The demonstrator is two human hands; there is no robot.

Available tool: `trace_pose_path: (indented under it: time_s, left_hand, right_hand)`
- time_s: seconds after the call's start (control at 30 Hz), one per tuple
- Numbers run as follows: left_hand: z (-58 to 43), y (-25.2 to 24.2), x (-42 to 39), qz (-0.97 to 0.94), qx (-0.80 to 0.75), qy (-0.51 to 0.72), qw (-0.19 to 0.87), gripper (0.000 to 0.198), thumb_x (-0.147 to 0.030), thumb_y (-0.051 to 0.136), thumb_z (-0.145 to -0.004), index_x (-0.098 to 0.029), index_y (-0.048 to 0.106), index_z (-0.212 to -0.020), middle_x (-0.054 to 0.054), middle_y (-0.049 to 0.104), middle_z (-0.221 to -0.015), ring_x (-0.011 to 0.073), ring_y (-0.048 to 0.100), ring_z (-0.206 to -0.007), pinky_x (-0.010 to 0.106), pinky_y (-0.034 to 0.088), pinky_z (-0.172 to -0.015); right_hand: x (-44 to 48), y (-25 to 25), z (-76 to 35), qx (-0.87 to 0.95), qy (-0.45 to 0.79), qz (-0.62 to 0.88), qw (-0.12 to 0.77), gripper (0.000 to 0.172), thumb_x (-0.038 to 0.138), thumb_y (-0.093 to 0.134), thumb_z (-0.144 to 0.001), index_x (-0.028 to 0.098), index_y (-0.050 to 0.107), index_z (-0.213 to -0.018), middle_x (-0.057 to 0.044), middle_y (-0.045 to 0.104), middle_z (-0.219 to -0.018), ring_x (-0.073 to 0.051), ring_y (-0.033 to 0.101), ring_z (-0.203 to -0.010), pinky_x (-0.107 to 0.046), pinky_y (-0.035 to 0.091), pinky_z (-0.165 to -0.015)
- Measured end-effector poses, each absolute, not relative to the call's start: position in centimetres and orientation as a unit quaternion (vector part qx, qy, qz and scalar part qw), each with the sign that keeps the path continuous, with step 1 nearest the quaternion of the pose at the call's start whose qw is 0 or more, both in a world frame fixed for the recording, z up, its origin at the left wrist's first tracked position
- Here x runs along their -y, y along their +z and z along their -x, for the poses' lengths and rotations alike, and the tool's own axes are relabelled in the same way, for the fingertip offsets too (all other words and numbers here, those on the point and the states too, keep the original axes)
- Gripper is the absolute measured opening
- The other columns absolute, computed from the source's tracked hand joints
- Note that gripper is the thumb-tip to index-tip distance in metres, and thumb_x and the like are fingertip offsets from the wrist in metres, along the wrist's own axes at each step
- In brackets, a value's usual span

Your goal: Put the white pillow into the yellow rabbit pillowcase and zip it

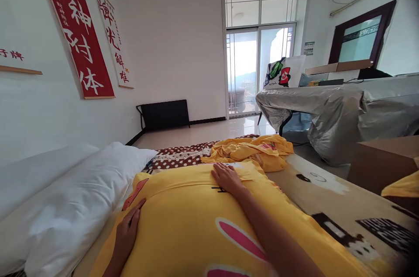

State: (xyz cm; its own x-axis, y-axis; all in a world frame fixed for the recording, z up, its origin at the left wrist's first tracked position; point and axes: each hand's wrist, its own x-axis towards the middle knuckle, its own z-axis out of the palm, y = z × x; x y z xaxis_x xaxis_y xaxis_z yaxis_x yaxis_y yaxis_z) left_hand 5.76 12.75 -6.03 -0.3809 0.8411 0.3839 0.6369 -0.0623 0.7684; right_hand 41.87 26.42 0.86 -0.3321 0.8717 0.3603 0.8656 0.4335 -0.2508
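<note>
In front of me lies a plump pillow in a yellow pillowcase (183, 220), printed with pink-and-white rabbit ears. My right hand (227, 177) rests flat on top near its far end, fingers stretched out beside a seam or flap and some black lettering. Against the pillow's left side lies my left hand (128, 226), fingers extended along the cloth, close to an orange-red printed patch. Neither hand grips anything that I can see. Beyond the pillow sits a crumpled yellow cloth (252, 149) with a pink print.
White pillows (88, 185) lie at the left. Under everything spreads a beige patterned blanket (314, 176), with a brown polka-dot cloth (180, 157) behind. At the right stand a cardboard box (382, 159) and a table with a silvery cover (340, 106). A folded black table (165, 114) leans by the wall.
</note>
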Motion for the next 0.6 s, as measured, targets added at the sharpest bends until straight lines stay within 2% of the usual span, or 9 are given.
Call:
trace_pose_path:
  time_s: [0.33,0.6]
  left_hand:
    - [-6.1,-6.4,-12.7,-0.535,-0.663,0.509,0.121,0.056,-0.053,0.037,-0.083,-0.021,0.062,-0.121,0.002,0.057,-0.133,0.0233,0.045,-0.13,0.038,0.031,-0.113]
    - [-6.5,-6.1,-12.5,-0.518,-0.663,0.525,0.127,0.058,-0.057,0.038,-0.08,-0.022,0.062,-0.121,0.002,0.057,-0.133,0.025,0.044,-0.13,0.044,0.03,-0.113]
  right_hand:
    - [-27.7,-2.2,-48.7,0.767,0.02,0.602,0.221,0.048,0.04,0.022,-0.097,0.021,0.05,-0.131,-0.008,0.048,-0.142,-0.02,0.039,-0.133,-0.042,0.028,-0.106]
    - [-27.1,-4.1,-52.0,0.739,0.015,0.638,0.217,0.05,0.041,0.02,-0.096,0.025,0.048,-0.134,-0.004,0.049,-0.141,-0.018,0.041,-0.132,-0.039,0.03,-0.107]
